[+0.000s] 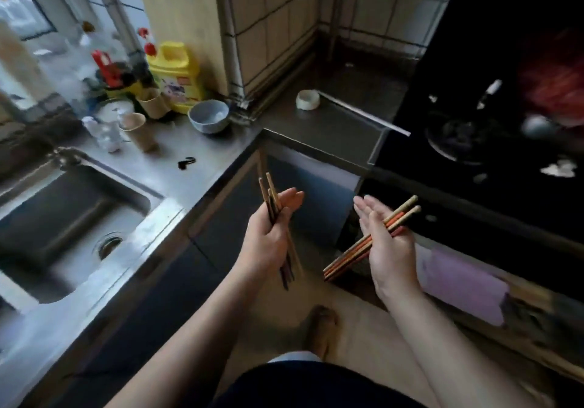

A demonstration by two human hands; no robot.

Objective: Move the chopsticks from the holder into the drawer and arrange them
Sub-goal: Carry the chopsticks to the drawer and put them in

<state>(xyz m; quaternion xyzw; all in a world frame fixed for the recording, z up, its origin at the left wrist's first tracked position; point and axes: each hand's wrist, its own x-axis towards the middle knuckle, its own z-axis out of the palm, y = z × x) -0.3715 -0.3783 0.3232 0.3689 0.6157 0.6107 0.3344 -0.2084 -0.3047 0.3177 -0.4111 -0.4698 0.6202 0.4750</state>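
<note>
The steel counter (202, 154) runs along the left with the sink (72, 218) sunk into it, and the black stove top (474, 123) fills the far right; between them the person stands over bare floor (363, 328). Down on the near right what may be an open drawer (537, 319) shows beside a lilac cloth (461, 284), though it is too blurred to be sure. I cannot pick out the holder among the clutter at the far left.

The left hand (268, 243) has its lower fingers curled round a bundle of dark chopsticks (273, 205), held nearly upright, while the upper fingers stick out straight. The right hand (385, 243) lies palm-up, fingers mostly extended, with reddish chopsticks (376, 240) slanting across the palm, pinned only lightly as far as I can judge.

That loose right-hand hold looks the weak point: tip the palm while turning toward the drawer and the sticks could slide out onto the floor. The left bundle's long lower ends hang free and might splay, or knock the cabinet front (303, 192), just beyond.
</note>
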